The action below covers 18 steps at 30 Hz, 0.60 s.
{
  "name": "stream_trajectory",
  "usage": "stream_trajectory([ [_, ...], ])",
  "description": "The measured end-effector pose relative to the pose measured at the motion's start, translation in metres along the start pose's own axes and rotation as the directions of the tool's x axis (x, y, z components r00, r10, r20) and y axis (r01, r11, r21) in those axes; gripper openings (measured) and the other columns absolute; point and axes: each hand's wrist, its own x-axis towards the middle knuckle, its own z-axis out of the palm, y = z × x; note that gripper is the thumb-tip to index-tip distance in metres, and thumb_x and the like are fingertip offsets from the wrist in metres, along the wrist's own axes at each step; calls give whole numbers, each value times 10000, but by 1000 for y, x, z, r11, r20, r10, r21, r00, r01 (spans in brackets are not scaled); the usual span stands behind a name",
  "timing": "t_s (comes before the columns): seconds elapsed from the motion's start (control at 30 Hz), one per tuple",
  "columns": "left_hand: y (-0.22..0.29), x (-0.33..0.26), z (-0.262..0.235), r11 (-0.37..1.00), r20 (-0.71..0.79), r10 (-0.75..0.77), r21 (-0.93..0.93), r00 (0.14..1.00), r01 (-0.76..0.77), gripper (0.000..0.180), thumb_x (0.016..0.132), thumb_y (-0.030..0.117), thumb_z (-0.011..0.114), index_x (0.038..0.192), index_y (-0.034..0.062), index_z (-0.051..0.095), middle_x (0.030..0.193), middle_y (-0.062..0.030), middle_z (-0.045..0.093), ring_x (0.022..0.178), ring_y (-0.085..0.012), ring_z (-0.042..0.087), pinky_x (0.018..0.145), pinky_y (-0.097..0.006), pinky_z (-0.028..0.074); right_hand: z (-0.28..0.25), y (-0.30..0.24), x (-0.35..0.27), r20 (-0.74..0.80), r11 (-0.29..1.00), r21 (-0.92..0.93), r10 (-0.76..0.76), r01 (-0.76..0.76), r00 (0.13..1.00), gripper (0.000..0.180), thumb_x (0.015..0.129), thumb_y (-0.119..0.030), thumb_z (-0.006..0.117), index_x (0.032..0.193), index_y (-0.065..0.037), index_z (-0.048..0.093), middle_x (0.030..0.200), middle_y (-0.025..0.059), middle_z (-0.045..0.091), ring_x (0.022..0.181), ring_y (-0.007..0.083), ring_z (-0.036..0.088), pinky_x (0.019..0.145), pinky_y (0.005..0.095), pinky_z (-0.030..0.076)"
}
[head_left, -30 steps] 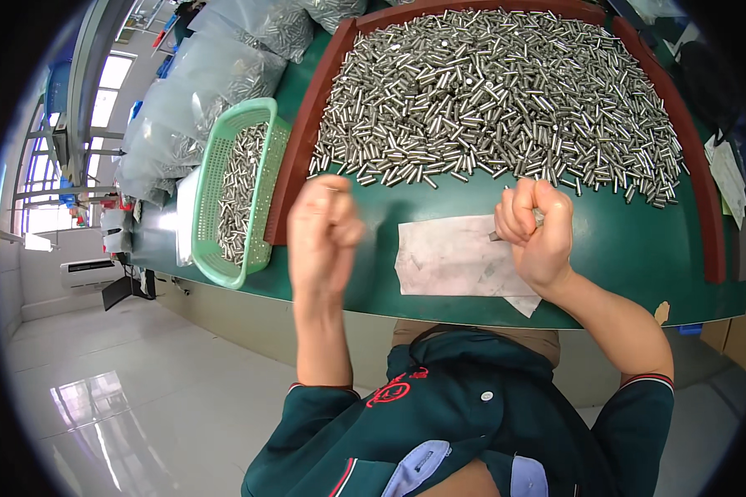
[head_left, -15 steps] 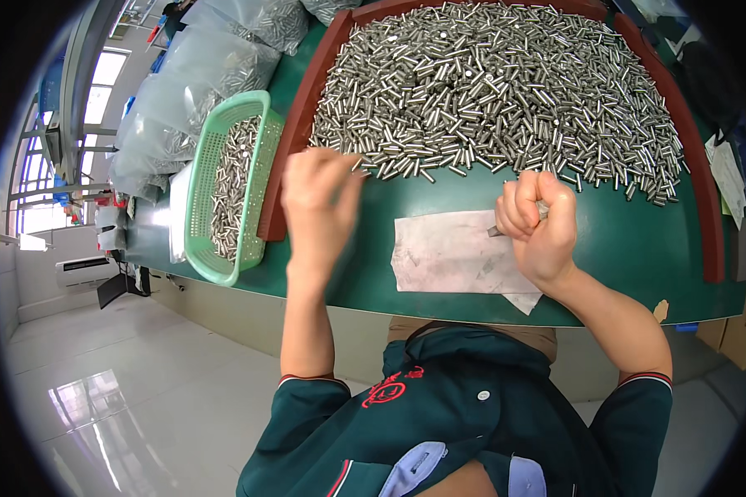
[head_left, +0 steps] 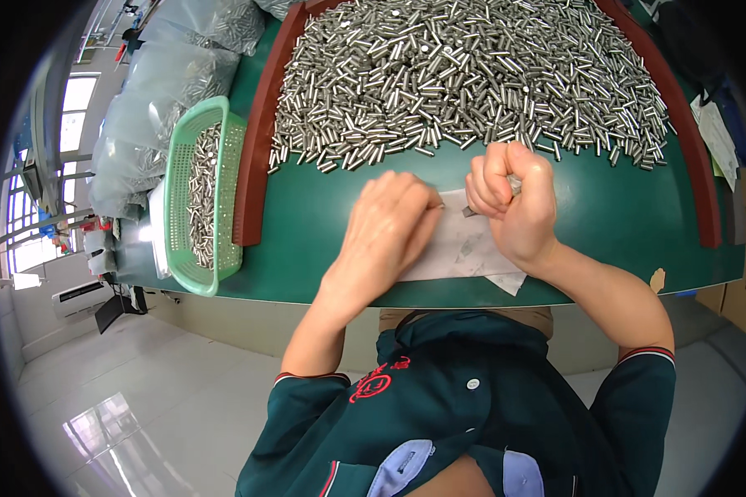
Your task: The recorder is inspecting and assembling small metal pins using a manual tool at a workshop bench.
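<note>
My right hand [head_left: 518, 203] is closed in a fist over the right part of a stained white cloth [head_left: 452, 253]. Grey ends of metal pins [head_left: 470, 212] poke out of this fist. To its left, above the cloth's left part, my left hand [head_left: 389, 224] has its fingers curled together, back of the hand up. What its fingertips pinch, if anything, is hidden from view. Beyond both hands spreads a large heap of short shiny metal pins [head_left: 472, 83]. On the left stands a light green plastic basket [head_left: 230, 190], partly filled with similar pins.
Dark red wooden rails [head_left: 257, 166] border the heap on the green tabletop [head_left: 307, 248]. Clear plastic bags of pins [head_left: 170, 91] stand behind the basket. Papers [head_left: 715, 137] lie beyond the right rail, with a cardboard box [head_left: 733, 302] below the table's right end.
My left hand has moved right, from beside the left rail and basket to the cloth near my right fist. The right fist stays closed. The whole view has shifted slightly.
</note>
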Motion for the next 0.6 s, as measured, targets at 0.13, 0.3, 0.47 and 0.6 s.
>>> stream_trajectory([
  [0.13,8,-5,20,994,-21,-59,-92,998,57,106,667,5,623,733,22,541,732,-72,525,670,-246,490,582,-320,397,-1,-1,0,-8,997,75,-1,2,1000,360,851,-205,295,513,-80,286,459,-7,277,409,71,220,402,227,188],
  [0.3,11,-7,26,986,-85,-119,-124,989,108,109,645,-13,640,706,14,554,698,-70,529,642,-245,490,575,-318,397,-2,-1,-2,-14,994,109,-4,5,1000,380,860,-252,282,515,-93,286,448,-14,262,403,76,193,403,232,187],
  [0.47,11,-8,27,977,-99,-162,-153,982,146,120,643,-16,647,711,12,552,693,-69,531,627,-226,487,561,-307,393,0,1,-2,-29,995,98,31,-28,999,392,864,-287,276,517,-106,280,441,-20,245,404,80,171,407,235,186],
  [0.6,12,-8,27,976,-103,-167,-159,980,150,117,647,-15,648,709,11,553,692,-66,530,623,-217,486,553,-300,391,1,0,-2,-34,994,98,43,-40,998,395,863,-293,278,515,-107,278,439,-20,246,404,81,174,406,234,186],
])
